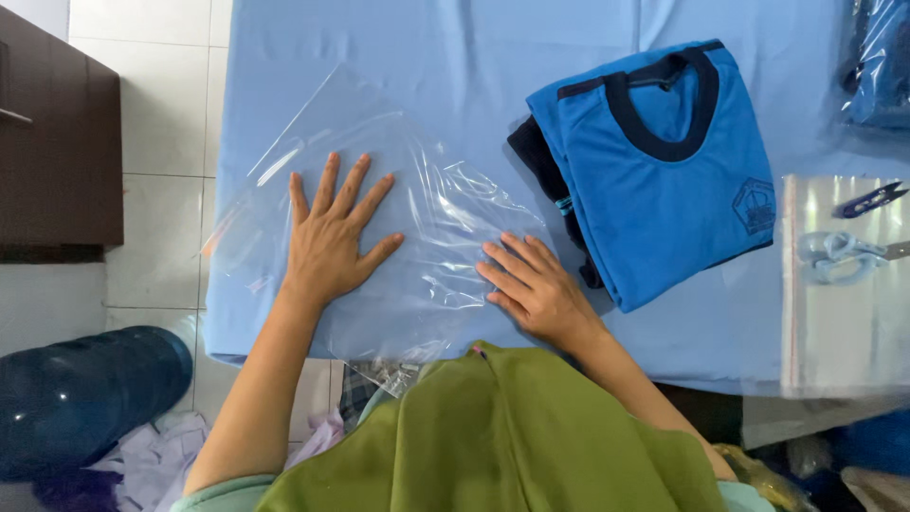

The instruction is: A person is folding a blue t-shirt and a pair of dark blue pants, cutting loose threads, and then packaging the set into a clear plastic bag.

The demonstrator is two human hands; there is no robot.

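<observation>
Clear crinkled plastic bag point(417, 218) is laid flat at frame centre-left on light blue tablecloth point(455, 57) | left hand point(332, 242) pressed on it, fingers spread | right hand point(531, 284) flat on its right edge, fingers together | folded blue shirt with dark collar point(664, 180) lies just right.

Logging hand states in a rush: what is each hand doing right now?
Left hand: open, fingers spread, flat on the clear plastic bag.
Right hand: open, fingers pressing on the same bag, holding nothing.

dark garment point(540, 166): mostly hidden under folded blue shirt point(664, 180) | bagged blue item point(877, 62): cut by right edge
</observation>
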